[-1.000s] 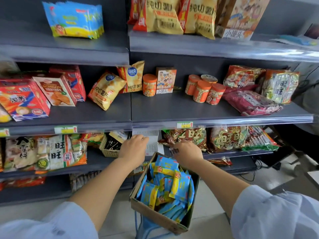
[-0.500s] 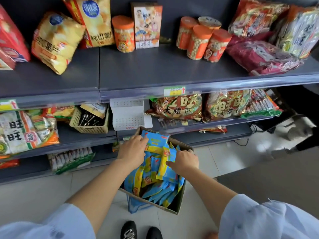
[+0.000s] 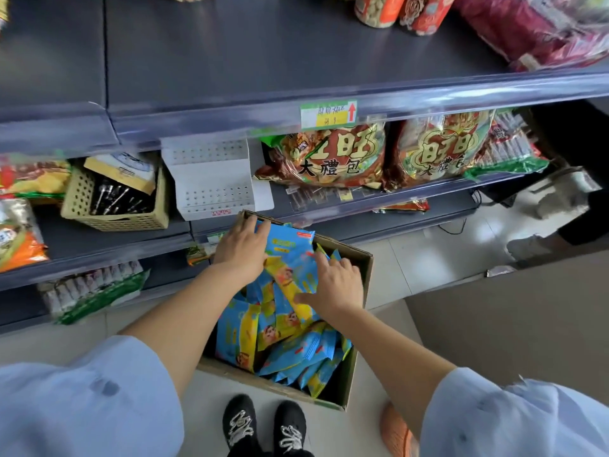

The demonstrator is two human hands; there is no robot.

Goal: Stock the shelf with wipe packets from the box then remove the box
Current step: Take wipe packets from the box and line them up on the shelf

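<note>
Since a second ago both hands have come from the far rim of the box (image 3: 360,258) down onto the packets (image 3: 291,258). The left hand (image 3: 242,249) curls round the top bundle's left edge; the right hand (image 3: 333,285) presses it with spread fingers. I judge the lift is only beginning, with nothing stocked yet. The box stands on the tiled floor (image 3: 428,258). Above it the grey shelf (image 3: 263,61) has a bare front edge and jars (image 3: 379,11) behind.

Blue-and-yellow wipe packets (image 3: 283,328) lay jumbled, filling an open brown cardboard box (image 3: 364,278) set low before the grey shelf (image 3: 263,61).
</note>
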